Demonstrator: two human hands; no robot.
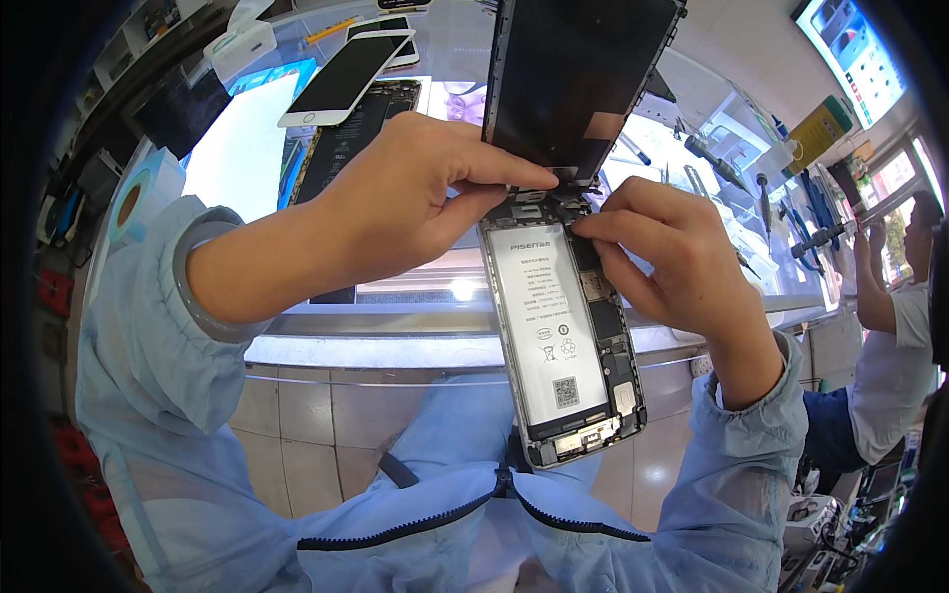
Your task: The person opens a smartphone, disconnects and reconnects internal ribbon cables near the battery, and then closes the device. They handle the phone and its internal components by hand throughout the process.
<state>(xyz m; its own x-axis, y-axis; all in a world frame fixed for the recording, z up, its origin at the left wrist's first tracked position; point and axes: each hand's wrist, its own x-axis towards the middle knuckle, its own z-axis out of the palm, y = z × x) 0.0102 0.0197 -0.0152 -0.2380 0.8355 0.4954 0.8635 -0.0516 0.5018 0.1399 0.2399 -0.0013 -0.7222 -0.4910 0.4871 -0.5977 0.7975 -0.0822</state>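
An opened smartphone [620,395] is held out over the near edge of the workbench. Its body shows a white battery [549,326] and dark inner boards, and its screen panel [573,84] stands folded up from the far end. My left hand [420,183] grips that end, the index finger along the panel's lower edge and the thumb at the body's top corner. Close by, my right hand [672,252] has thumb and fingers pinched at the body's upper right, beside the battery top. Whatever lies between those fingertips is hidden.
A white-framed phone [346,79] rests over another opened phone body [341,148] at left. A tape roll [146,198] sits further left. Screwdrivers [717,163] and a yellow-green bottle [819,136] are at right. Another person [895,336] sits at the far right.
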